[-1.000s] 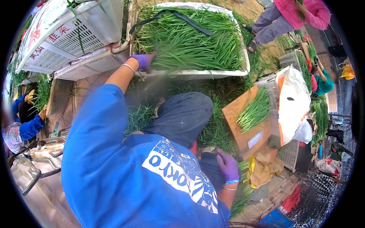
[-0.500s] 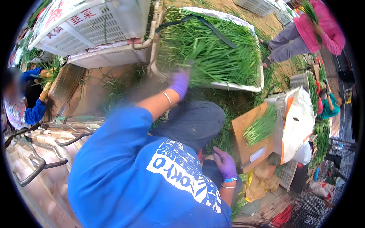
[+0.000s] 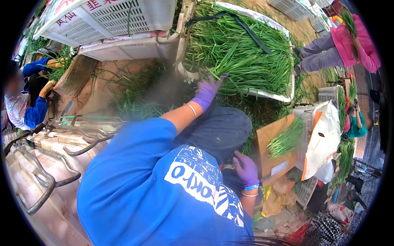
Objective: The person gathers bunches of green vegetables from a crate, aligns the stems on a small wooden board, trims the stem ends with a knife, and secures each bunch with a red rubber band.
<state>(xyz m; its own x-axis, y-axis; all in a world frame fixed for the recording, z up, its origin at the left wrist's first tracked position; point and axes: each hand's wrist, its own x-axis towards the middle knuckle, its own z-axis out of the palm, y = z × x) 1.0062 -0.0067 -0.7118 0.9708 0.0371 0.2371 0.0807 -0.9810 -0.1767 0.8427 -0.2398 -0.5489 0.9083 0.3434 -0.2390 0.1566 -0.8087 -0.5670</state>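
A large white crate [image 3: 283,98] full of green garlic chives [image 3: 246,53] stands ahead of me. At its near edge is my left hand [image 3: 207,93], in a purple glove. Its fingers close on the pale stem ends of a bunch of chives [image 3: 223,67] lying on the heap. My right hand [image 3: 247,171], also gloved in purple, is low beside my bent leg, its fingers loosely apart with nothing seen in them. To its right, a small bundle of chives [image 3: 283,141] lies on a brown cardboard box [image 3: 269,153].
White crates [image 3: 119,20] are stacked at the far left, and more with metal handles [image 3: 61,180] stand near left. A person in blue sleeves [image 3: 35,117] sits left; one in pink [image 3: 359,45] holds chives at far right. A white sack [image 3: 322,135] drapes a crate.
The scene has shifted right in the picture. My left hand, blurred by motion before, now shows clearly with its fingers on chive stems. My right hand stays beside my leg.
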